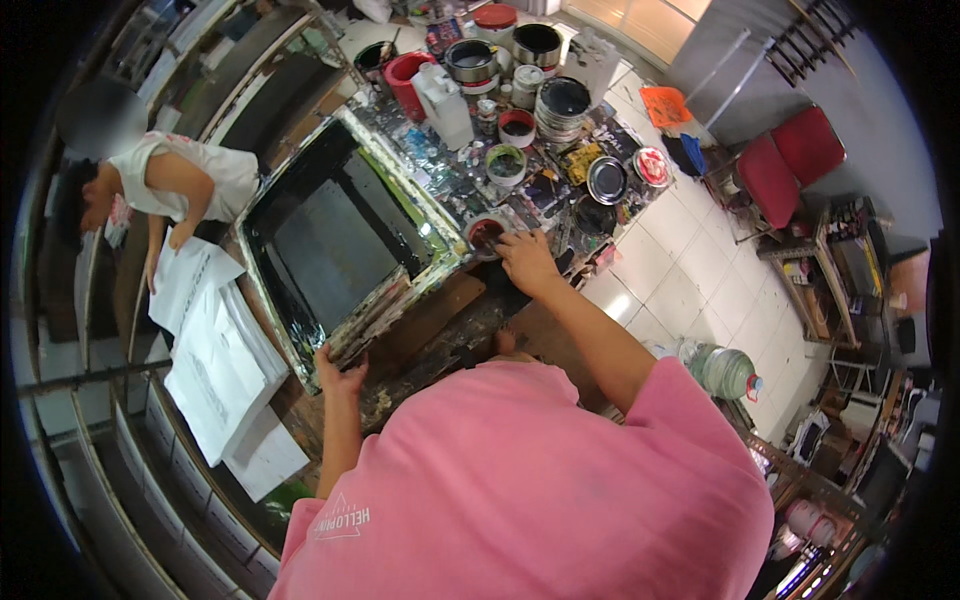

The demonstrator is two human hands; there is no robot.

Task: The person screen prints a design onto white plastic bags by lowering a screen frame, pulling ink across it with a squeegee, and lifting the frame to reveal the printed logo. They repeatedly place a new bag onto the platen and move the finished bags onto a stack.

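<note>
A screen printing frame (452, 247) with a dark mesh lies tilted on the worktable in front of me, its wooden rim caked with paint. At its near left corner, my left hand (342, 376) is closed on the rim. My right hand (528, 263) lies past the frame's right corner with its fingers apart, beside a small cup of dark red ink (486, 234). Its fingertips reach close to the cup; whether they touch it I cannot tell. Dark wet ink streaks the mesh (335, 235).
Paint tins (562, 100), a white jug (441, 105) and a red bucket (405, 80) crowd the stained table. Stacked white paper (215, 350) lies left, where another person (185, 180) leans over it. A water bottle (725, 370) and red chair (785, 165) stand right.
</note>
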